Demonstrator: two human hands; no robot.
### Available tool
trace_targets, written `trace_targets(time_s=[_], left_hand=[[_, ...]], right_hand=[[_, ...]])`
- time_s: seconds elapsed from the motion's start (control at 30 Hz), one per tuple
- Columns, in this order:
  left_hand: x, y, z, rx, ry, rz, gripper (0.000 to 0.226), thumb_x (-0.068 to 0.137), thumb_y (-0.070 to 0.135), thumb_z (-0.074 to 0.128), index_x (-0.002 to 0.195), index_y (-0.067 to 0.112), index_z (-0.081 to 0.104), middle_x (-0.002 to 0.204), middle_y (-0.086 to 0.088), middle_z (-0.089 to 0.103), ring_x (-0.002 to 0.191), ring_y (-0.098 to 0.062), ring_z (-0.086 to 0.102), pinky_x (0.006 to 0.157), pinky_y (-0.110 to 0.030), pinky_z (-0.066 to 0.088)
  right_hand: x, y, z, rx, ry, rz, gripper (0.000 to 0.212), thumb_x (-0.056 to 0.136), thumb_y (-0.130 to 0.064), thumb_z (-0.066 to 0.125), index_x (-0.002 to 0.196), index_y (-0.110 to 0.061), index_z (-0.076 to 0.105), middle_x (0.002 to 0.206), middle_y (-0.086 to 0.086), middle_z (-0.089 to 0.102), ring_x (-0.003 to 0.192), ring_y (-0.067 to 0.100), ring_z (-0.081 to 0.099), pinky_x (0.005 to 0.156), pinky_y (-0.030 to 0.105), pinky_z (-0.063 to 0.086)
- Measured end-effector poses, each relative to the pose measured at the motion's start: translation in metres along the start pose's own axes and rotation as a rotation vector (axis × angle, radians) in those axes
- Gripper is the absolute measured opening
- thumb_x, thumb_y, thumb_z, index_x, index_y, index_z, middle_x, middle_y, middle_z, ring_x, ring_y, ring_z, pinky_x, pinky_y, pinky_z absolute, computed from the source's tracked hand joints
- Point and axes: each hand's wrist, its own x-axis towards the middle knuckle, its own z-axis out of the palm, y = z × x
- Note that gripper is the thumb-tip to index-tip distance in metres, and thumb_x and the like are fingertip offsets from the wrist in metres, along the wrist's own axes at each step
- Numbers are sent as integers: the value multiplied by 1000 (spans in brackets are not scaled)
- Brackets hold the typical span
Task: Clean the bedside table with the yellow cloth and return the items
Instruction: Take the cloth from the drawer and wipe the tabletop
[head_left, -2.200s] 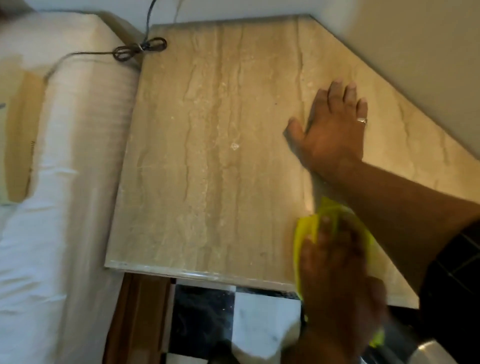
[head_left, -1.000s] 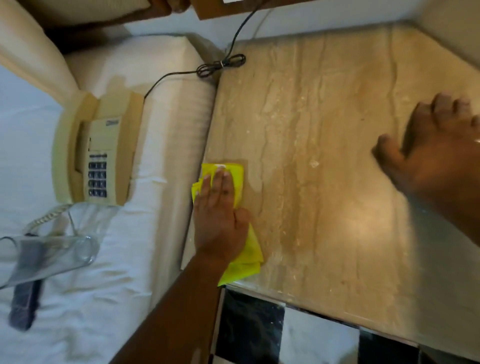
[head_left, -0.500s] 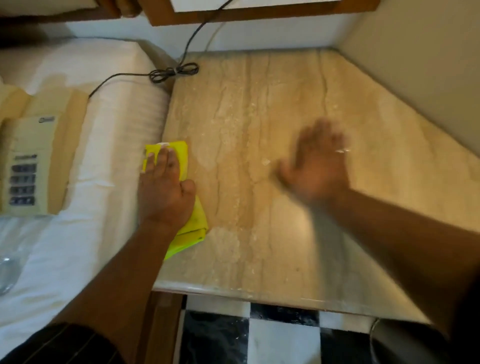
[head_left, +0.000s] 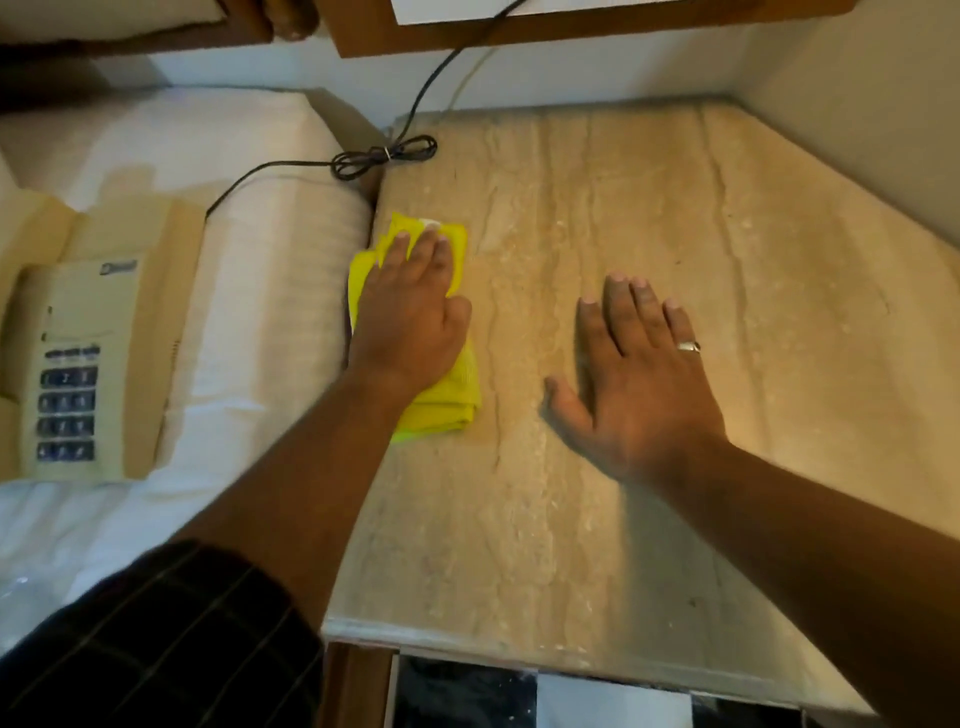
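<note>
Warm, dim indoor light is falling across the scene, and a soft yellow glow is pooling on the marble tabletop (head_left: 779, 415) at the right of the frame. The right hand (head_left: 639, 384) is casting a faint shadow to its left. The upper left corner is sinking into darkness. Straight edges are bowing toward the frame borders from the wide lens. The phone (head_left: 72, 369) at the left edge is looking soft, its keys unreadable, and fine detail is smearing throughout.
</note>
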Motion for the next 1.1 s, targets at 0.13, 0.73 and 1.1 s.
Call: trace_targets(time_s=[0.13,0.73,1.1], left_hand=[[37,-9,0,14,4,-14,74,83,36,26,150,5,30,159,-13,26,147,-35,18,117,-43,18],[-152,-4,0,-74,-137,118,73,77,30,38,147,8,38,157,-10,30,146,-35,25,106,-60,35],[70,-44,-2,-222,38,-63,73,83,28,28,150,-1,22,160,-19,15,150,-30,10,121,-31,3]], right_hand=[[2,0,1,10,-12,-7,85,89,-67,16,155,-12,14,163,16,3,151,30,-2,122,49,3],[2,0,3,-6,8,2,85,90,-66,23,153,-8,23,161,20,14,150,33,9,121,50,10],[3,1,3,5,12,0,85,90,-67,22,154,-10,21,162,18,12,151,32,7,121,49,8]])
